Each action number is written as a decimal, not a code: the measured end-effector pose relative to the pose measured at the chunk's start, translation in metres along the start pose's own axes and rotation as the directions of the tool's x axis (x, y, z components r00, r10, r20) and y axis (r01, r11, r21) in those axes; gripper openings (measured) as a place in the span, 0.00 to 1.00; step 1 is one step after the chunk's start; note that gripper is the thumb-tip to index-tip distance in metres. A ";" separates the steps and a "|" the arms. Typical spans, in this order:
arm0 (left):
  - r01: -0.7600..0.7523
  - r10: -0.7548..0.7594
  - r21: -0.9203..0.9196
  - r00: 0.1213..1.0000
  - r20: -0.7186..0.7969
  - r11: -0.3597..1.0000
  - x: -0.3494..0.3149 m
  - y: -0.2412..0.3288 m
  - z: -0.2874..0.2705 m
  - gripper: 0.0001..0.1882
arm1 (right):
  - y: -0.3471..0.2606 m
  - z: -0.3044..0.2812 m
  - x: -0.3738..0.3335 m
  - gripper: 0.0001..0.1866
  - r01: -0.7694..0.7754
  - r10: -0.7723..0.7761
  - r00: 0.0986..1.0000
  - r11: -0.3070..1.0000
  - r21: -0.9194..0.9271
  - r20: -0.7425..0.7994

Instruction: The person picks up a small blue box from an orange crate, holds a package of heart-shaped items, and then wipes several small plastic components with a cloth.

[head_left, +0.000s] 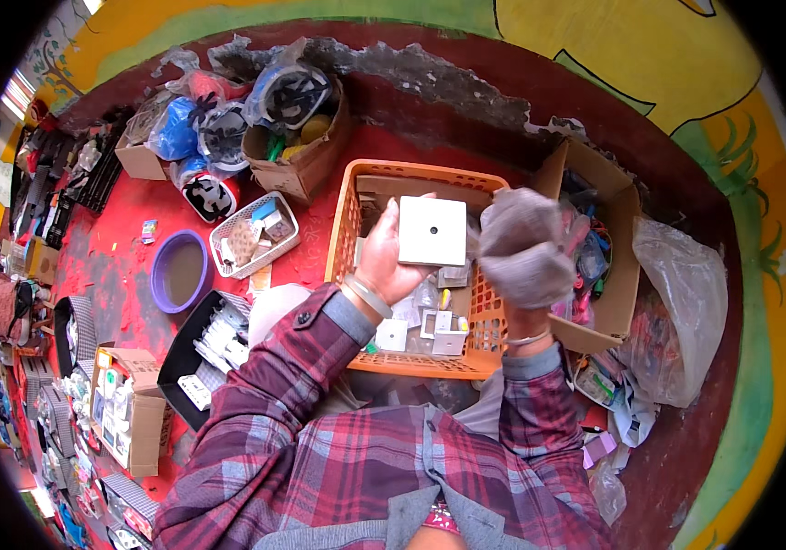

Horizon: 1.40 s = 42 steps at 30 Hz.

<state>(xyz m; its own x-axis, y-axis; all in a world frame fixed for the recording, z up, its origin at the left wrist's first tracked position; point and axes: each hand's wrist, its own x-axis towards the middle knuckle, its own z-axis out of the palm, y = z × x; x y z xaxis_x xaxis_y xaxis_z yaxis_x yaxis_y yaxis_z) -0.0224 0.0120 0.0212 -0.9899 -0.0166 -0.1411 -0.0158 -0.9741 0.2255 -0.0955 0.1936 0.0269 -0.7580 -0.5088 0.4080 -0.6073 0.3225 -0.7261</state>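
Observation:
My left hand (378,268) holds up a white square plate (432,249) with a small dark hole in its middle. The plate's face is turned upward, and my fingers are wrapped behind its left side. A grey cloth (526,252) covers my right hand (529,323), hiding the fingers; the cloth is blurred and close to the plate's right edge. Both hands are above an orange plastic basket (425,368). Inside the basket lie similar white square pieces (392,335), a white frame and small clear packets.
To the right stands a cardboard box (618,307) of colourful small items beside a clear plastic bag (682,302). On the left are a black tray (179,357), a purple basin (160,275) and a white basket (248,268). Boxed helmets (292,96) stand near the wall.

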 end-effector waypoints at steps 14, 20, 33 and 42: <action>-0.054 0.120 0.326 0.975 -0.185 0.944 -0.004 -0.018 -0.017 0.23 | -0.033 0.067 -0.006 0.28 0.122 -0.116 0.993 0.953 -0.277 0.039; 0.073 -0.010 0.324 0.982 -0.191 0.943 -0.007 -0.040 -0.014 0.24 | -0.006 0.056 0.007 0.22 -0.180 0.184 0.982 0.981 0.068 -0.051; -0.047 0.045 0.075 0.999 0.027 0.996 -0.005 0.009 -0.002 0.28 | 0.002 0.007 0.020 0.16 -0.128 0.283 0.843 0.931 0.341 -0.457; -0.052 0.064 0.112 0.993 -0.101 0.992 -0.010 -0.018 -0.017 0.20 | -0.030 0.070 -0.007 0.31 0.234 -0.216 0.967 0.963 -0.136 0.136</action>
<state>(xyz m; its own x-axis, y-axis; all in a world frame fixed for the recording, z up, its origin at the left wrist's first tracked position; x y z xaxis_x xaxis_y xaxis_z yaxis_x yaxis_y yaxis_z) -0.0099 0.0262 0.0020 -0.9695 -0.1013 -0.2233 0.0201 -0.9404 0.3395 -0.0553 0.1315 0.0074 -0.5695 -0.6703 0.4758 -0.7943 0.2998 -0.5284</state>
